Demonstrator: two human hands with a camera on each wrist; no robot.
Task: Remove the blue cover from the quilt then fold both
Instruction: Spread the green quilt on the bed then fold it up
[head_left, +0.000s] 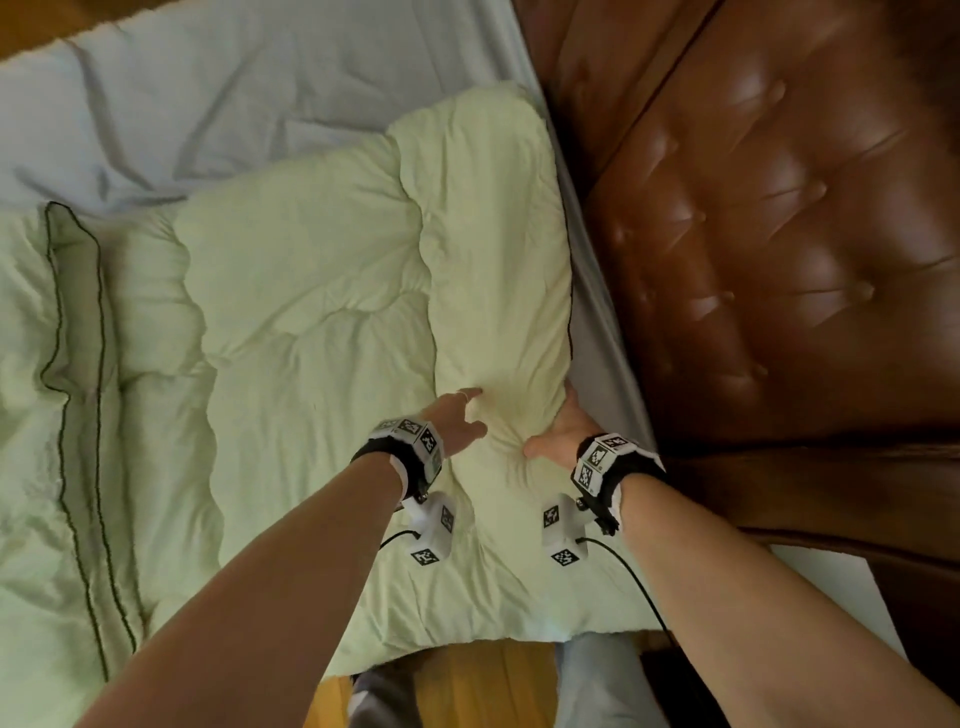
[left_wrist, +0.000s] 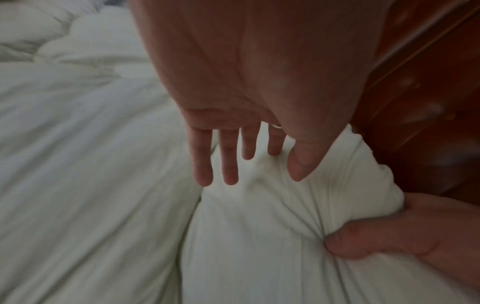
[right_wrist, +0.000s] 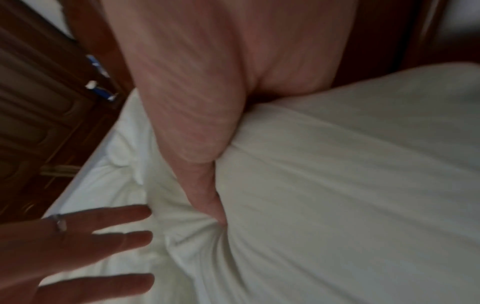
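A: Start at the left. What lies there?

B: A pale green padded quilt (head_left: 291, 322) spread over the bed, with a dark green piped edge (head_left: 78, 415) running down its left part. Behind it, toward the top left, a light blue crumpled sheet of cloth (head_left: 208, 93) lies flat; whether it is the cover or the bedsheet I cannot tell.

A: And the middle?

B: The quilt's right end is turned over onto itself as a thick fold (head_left: 493, 249). The left hand (head_left: 460, 421) is over the near end of that fold, its fingers (left_wrist: 205, 164) straight and spread, a ring on one. From the left wrist view the tips sit at the fabric, but whether they press it I cannot tell.

A: It grips nothing?

B: Nothing is curled round by it.

A: Go on rightward.

B: The right hand (head_left: 558, 434) is just beside the left, at the fold's outer edge. Its thumb (left_wrist: 345, 244) digs into the top of the cloth, which puckers around it, and the rest of the hand goes under the edge, so a bunch of quilt is pinched between them.

A: And past that?

B: A strip of light blue fabric along the bed's side, then a brown tufted leather headboard (head_left: 779, 234), close against the fold.
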